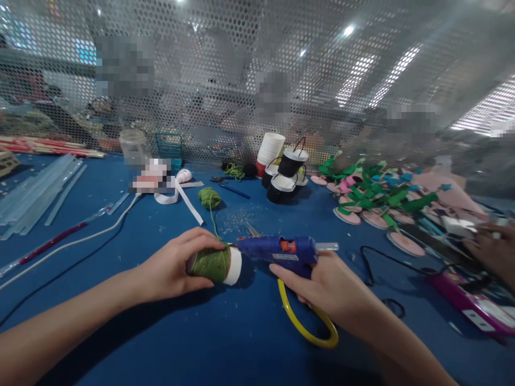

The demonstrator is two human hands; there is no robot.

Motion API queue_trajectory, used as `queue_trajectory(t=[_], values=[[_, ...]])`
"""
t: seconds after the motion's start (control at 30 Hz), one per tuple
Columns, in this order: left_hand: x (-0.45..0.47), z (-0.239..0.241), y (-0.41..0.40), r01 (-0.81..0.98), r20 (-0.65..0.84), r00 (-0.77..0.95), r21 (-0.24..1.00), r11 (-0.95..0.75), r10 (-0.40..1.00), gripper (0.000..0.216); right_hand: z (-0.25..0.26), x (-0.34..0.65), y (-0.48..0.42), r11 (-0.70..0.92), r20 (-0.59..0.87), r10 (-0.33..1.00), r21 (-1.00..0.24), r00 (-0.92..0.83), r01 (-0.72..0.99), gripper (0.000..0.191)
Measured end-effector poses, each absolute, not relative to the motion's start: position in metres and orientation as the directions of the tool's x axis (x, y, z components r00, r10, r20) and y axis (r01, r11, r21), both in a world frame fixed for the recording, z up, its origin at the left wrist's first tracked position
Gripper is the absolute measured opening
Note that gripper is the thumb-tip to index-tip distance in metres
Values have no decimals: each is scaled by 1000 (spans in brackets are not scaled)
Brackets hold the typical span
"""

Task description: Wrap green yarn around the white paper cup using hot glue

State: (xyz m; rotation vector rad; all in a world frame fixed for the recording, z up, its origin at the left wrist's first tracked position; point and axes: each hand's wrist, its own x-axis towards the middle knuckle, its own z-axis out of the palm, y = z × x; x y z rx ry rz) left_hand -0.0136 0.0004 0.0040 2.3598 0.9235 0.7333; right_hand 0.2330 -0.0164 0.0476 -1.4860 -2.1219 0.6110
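Note:
My left hand (177, 265) is wrapped round a paper cup (234, 266) lying on its side, its wall wound with green yarn (211, 266). A white band of the cup stays bare at the right end. A strand runs from the wound yarn up to a small green yarn ball (210, 197). My right hand (322, 284) grips a blue glue gun (277, 251), with a clear glue stick (326, 246) poking out of its back. The nozzle is at the cup's edge; whether it touches is unclear. Under the gun shows a yellow loop (308, 332), partly hidden.
Stacked white cups (270, 150) and black-wrapped cups (293, 161) stand behind. Green and pink craft pieces (374, 201) crowd the right, near a purple power strip (470, 303) and another person's hand (491, 249). Glue sticks (40, 193), white ribbon (189, 201) and a white cable (100, 233) lie left.

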Motion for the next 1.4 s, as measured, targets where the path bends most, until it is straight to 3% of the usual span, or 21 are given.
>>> queue_trajectory(t=[0.57,0.77,1.1,1.4], values=[[-14,6,1,488,259,589,641,-592,766,46,44,235,-21,350,141,933,-569,-330,745,23],[-13,8,2,565,192,509,661,-494,839,47,46,234,-25,355,152,933,-545,-327,760,21],[-10,10,3,448,-55,383,884,-133,922,49,48,232,-28,409,177,910,-534,-375,740,24],[-11,10,2,451,-38,380,880,-150,924,50,49,233,-26,415,194,909,-513,-369,751,17]])
